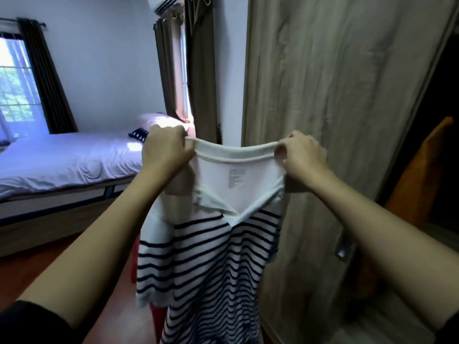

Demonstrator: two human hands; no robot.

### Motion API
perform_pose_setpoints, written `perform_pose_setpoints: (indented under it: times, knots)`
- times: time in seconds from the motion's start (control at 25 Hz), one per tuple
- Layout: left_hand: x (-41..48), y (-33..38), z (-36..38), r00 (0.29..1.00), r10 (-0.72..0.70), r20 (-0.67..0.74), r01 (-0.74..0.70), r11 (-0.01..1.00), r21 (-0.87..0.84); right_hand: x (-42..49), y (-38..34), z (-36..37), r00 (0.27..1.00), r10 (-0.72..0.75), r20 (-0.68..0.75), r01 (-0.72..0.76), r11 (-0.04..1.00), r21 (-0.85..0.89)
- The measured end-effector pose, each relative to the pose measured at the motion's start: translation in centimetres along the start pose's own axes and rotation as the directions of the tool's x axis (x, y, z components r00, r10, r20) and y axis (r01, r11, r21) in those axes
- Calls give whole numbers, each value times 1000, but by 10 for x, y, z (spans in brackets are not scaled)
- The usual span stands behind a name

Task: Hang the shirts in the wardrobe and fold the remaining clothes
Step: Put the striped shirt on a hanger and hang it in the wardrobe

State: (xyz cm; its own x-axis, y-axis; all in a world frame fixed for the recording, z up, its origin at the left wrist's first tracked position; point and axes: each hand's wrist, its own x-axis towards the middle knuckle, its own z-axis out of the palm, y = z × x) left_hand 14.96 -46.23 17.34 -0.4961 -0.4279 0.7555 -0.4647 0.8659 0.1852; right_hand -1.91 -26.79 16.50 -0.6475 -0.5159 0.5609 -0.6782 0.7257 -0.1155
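A white shirt with navy stripes [211,264] hangs in front of me, held up by its white collar band. My left hand [165,148] grips the left end of the collar. My right hand [301,155] grips the right end, and the band is stretched taut between them. The collar flaps fold down in a V below a printed label. Directly behind the shirt stands the wardrobe's light wooden door [335,108]. At the far right its dark opening [437,145] shows an orange garment [419,175] inside. No hanger is visible.
A bed with a white sheet [62,160] stands at the left, with a dark patterned item [139,135] and a pillow near its head. Dark curtains [198,70] frame a narrow window beside the wardrobe. Something red [159,316] sits on the wooden floor behind the shirt.
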Motion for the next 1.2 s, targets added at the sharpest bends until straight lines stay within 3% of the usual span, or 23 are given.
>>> perform_pose_setpoints:
  times: [0.12,0.24,0.36,0.56,0.68,0.8,0.84,0.96,1.04,1.12,1.2]
  knots:
    - [4,20,2,998,60,-10,-60,982,-181,-17,22,-32,999,-17,29,20,991,-132]
    - [23,23,9,990,-118,-74,90,948,-306,-30,39,-52,985,4,173,-11,999,41]
    - [27,45,19,999,-40,-17,31,920,-390,-41,62,-74,969,45,241,-60,997,55]
    - [29,100,34,977,212,-1,-172,788,-591,-54,107,-94,947,308,-88,-315,945,-87]
    - [34,129,38,911,410,42,-245,620,-745,-71,138,-110,907,401,-132,-413,907,-78]
    - [31,168,49,723,688,-63,-555,524,-645,-91,164,-120,874,478,-86,-485,867,-111]
    - [30,183,55,711,698,-83,-610,554,-566,-99,169,-122,882,467,-67,-472,874,-114]
    - [22,241,70,793,604,-74,-550,659,-514,-130,188,-134,918,376,-124,-391,909,-147]
    - [11,271,80,807,588,-56,-530,679,-509,-150,201,-139,943,295,-153,-322,927,-195]
    - [4,301,89,803,588,-96,-544,658,-521,-169,223,-146,970,241,-29,-238,922,-304]
    - [-1,330,92,809,578,-107,-535,646,-544,-181,247,-160,953,296,73,-246,887,-391]
